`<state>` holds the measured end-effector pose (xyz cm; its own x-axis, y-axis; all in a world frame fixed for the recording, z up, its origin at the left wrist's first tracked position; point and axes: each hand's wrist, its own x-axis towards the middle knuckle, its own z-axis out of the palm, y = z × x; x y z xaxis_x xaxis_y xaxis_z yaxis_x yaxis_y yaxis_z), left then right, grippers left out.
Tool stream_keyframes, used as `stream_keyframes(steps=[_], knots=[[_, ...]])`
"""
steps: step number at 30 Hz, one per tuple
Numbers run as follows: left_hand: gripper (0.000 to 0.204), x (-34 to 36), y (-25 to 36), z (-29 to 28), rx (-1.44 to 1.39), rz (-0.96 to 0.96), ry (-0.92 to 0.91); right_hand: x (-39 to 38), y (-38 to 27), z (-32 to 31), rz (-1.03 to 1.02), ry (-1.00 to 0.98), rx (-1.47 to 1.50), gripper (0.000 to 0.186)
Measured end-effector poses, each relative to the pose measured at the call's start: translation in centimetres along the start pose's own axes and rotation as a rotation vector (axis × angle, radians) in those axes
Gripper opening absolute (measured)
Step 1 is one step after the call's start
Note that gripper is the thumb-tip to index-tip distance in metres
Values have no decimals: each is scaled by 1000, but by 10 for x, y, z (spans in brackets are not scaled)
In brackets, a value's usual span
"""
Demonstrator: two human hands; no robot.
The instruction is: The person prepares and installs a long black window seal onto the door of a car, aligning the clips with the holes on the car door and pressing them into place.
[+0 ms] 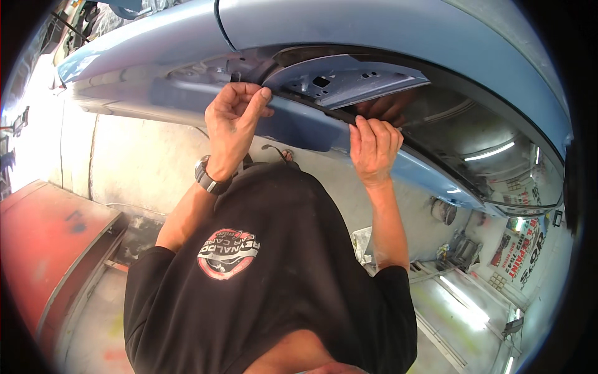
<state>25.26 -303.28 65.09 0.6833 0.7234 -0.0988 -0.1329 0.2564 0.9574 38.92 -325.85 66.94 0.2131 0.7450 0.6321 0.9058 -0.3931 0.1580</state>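
Observation:
A blue car door [299, 128] spans the upper view, with a long black trim strip [321, 109] along the lower edge of a dark window [473, 124]. My left hand [240, 115] pinches the left part of the strip, thumb and forefinger close together. My right hand [374, 146] has its fingers curled over the strip farther right; what lies under the fingertips is hidden. Above the strip, a painted metal piece with square holes [374, 80] sits at the window opening. My black watch [212, 177] is on my left wrist.
The blue car body [374, 25] curves across the top. A large red metal panel [56, 237] stands at the lower left. A bucket [443, 210] and assorted gear [464, 255] are at the right, below the door, on the pale floor [143, 156].

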Motion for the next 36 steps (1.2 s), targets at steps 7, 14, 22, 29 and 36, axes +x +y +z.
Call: stream_keyframes(steps=[7, 14, 22, 29, 36], knots=[[17, -4, 1, -4, -93, -41, -63, -7, 3, 4, 30, 19, 84, 36], [18, -12, 7, -3, -165, -185, -92, -15, 4, 9, 66, 10, 118, 39], [32, -22, 15, -2, -180, -364, -101, -17, -1, 9, 90, -5, 146, 34], [29, -22, 11, 0, -192, -365, -87, -18, -1, 4, 90, -19, 120, 24], [25, -18, 14, 4, -230, -433, -123, -16, 2, 3, 80, -41, 120, 25]])
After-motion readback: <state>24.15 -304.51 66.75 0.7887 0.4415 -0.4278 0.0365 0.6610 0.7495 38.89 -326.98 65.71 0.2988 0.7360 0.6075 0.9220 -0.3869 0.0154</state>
